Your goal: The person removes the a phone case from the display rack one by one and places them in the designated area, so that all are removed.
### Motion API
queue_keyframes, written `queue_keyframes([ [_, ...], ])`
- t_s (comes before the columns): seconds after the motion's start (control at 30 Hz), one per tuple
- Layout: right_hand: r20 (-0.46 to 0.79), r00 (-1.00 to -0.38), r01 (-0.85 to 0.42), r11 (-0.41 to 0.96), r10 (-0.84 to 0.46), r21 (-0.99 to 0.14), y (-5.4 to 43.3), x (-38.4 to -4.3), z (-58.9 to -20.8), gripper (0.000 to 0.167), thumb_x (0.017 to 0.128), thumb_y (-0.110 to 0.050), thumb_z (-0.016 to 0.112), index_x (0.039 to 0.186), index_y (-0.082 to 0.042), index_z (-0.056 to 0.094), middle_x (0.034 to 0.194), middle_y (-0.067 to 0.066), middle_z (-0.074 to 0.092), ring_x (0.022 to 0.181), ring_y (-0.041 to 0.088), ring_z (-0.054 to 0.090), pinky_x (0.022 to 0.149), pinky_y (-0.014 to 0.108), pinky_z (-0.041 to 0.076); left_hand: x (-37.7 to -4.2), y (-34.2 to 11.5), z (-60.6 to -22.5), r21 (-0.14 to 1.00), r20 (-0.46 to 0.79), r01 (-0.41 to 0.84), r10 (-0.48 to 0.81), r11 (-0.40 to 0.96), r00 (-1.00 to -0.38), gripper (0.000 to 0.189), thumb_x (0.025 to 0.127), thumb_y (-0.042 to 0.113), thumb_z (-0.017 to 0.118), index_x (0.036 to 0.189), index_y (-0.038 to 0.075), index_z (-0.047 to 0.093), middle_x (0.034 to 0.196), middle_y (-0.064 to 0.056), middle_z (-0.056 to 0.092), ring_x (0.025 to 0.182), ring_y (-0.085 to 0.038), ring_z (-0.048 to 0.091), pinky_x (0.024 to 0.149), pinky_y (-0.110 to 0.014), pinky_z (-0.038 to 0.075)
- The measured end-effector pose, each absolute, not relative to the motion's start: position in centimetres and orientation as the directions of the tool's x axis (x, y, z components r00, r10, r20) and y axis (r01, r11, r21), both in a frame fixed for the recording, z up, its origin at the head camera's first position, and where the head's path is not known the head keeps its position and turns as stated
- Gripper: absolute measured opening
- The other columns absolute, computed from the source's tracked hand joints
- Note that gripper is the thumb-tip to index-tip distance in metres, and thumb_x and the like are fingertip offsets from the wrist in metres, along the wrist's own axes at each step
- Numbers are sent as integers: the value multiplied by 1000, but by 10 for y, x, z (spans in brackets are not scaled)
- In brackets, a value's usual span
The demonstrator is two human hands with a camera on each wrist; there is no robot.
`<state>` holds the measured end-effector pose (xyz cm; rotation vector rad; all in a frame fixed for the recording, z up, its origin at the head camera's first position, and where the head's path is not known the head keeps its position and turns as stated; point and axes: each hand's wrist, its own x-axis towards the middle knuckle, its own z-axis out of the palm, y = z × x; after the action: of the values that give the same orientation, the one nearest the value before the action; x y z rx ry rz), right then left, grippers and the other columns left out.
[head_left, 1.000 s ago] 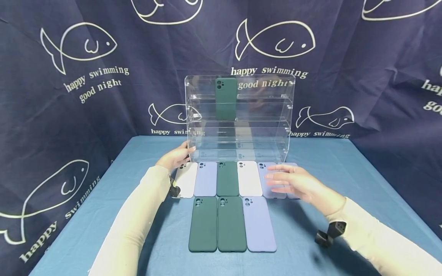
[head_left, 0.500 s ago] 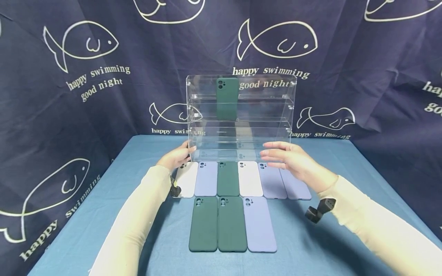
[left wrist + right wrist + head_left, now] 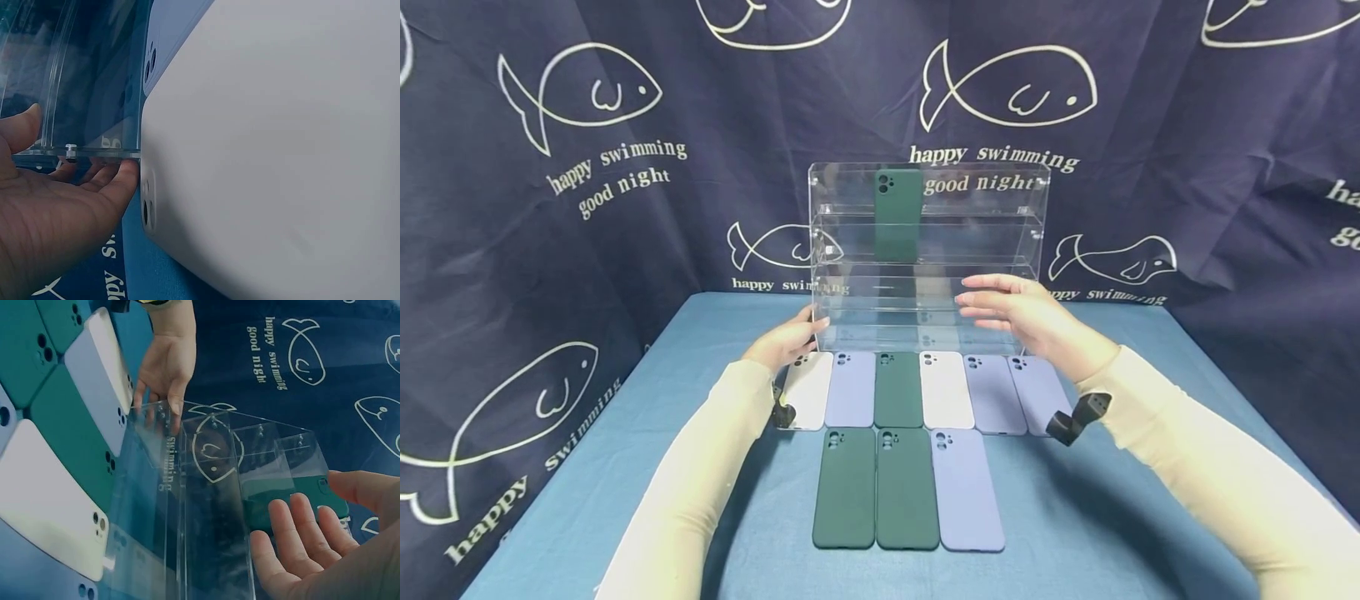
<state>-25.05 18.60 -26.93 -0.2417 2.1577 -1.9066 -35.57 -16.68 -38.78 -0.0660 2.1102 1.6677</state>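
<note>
A clear acrylic tiered display stand (image 3: 850,264) stands at the back of the table. My left hand (image 3: 784,340) holds its lower left side panel, thumb on the inside and fingers outside, as the left wrist view also shows. One green phone case (image 3: 898,208) stands upright on an upper tier. My right hand (image 3: 1033,321) hovers before the stand's lower right part, fingers extended and holding nothing. In the right wrist view that open palm (image 3: 312,556) appears in front of the green case. A white phone case (image 3: 269,137) lies close by my left hand.
Before the stand lies a row of white, lavender (image 3: 851,390) and green (image 3: 898,390) phone cases. Nearer the front are two green cases (image 3: 844,492) and one lavender case (image 3: 967,492). A fish-print curtain (image 3: 760,133) hangs behind the blue tablecloth (image 3: 1075,517).
My right hand has moved up and forward from above the lavender cases at the right to the front of the stand. My left hand keeps its hold on the side panel.
</note>
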Motion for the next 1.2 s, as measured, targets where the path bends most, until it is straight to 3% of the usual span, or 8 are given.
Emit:
queue_keyframes([
  [0.2,-59,-962,32,105,-266,-994,184,-263,-260,39,95,-14,63,131,-8,51,101,-7,73,94,6,69,88,21,58,-356,-168,-386,913,-370,-303,236,274,-899,72,105,28,41,156,25,-8,164,-3,-8,151,-22,7,127,-39,20],
  [0.53,-6,-971,-23,119,-240,-993,176,-284,-241,43,95,-12,62,136,-6,48,93,-11,74,89,4,69,81,18,59,-356,-170,-385,913,-369,-304,230,273,-900,72,105,29,42,156,26,-9,164,-3,-9,151,-22,6,127,-39,20],
  [0.9,7,-982,-35,149,-187,-988,165,-309,-220,43,95,-14,61,136,-9,50,89,-15,73,87,3,68,86,20,56,-354,-171,-386,923,-355,-299,234,242,-905,71,105,27,42,157,24,-7,164,-5,-9,152,-22,3,127,-39,18],
  [1.07,21,-990,-39,130,-138,-991,159,-322,-208,38,95,-12,61,132,-9,55,83,-16,72,81,1,68,92,24,53,-356,-170,-387,921,-364,-311,236,234,-901,72,105,27,42,157,25,-8,164,-5,-11,152,-21,2,127,-39,17],
  [1.2,2,-995,-12,106,-97,-994,154,-335,-202,40,95,-12,61,135,-9,55,84,-14,72,88,5,68,101,30,50,-357,-168,-390,922,-367,-318,242,219,-898,72,105,25,42,156,24,-8,164,-5,-10,152,-21,2,127,-38,17],
])
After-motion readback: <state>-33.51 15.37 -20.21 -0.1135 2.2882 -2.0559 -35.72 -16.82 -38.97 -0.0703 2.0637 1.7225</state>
